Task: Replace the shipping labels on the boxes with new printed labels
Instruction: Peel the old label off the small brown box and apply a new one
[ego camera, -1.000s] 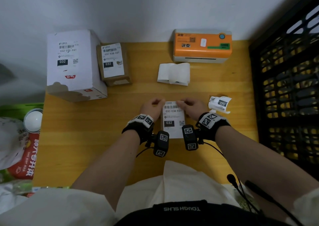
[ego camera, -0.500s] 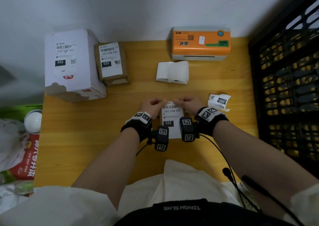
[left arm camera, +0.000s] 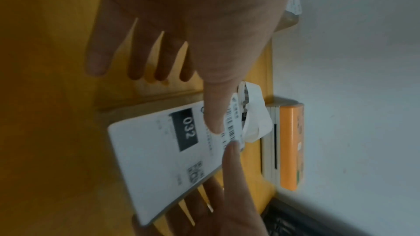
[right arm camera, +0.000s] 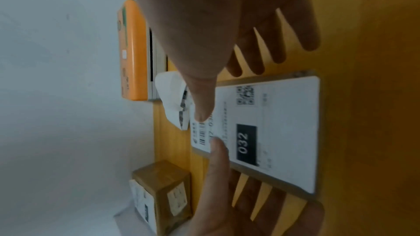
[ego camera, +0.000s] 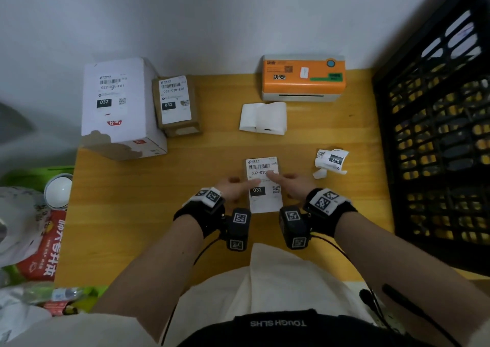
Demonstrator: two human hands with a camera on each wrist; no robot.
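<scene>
A new white shipping label [ego camera: 265, 203] marked 032 lies on a flat brown box [right arm camera: 268, 179] in the middle of the wooden table [ego camera: 132, 214]. My left hand [ego camera: 232, 187] and right hand [ego camera: 291, 181] sit on either side of it, fingers straight on the table. Both thumbs press on the label below its barcode, their tips almost meeting. The left wrist view shows my left thumb [left arm camera: 216, 114] flat on the label [left arm camera: 154, 159]. The right wrist view shows my right thumb [right arm camera: 202, 105] on it too. A crumpled old label [ego camera: 331, 161] lies to the right.
A white box [ego camera: 116, 108] and a small brown box [ego camera: 176, 105], both labelled, stand at the back left. An orange label printer [ego camera: 302, 77] sits at the back, with a stack of blank labels [ego camera: 263, 117] before it. A black crate [ego camera: 437, 134] borders the right edge.
Both hands have slid from the label's top edge down towards its middle, uncovering the barcode. The box and label have stayed in place.
</scene>
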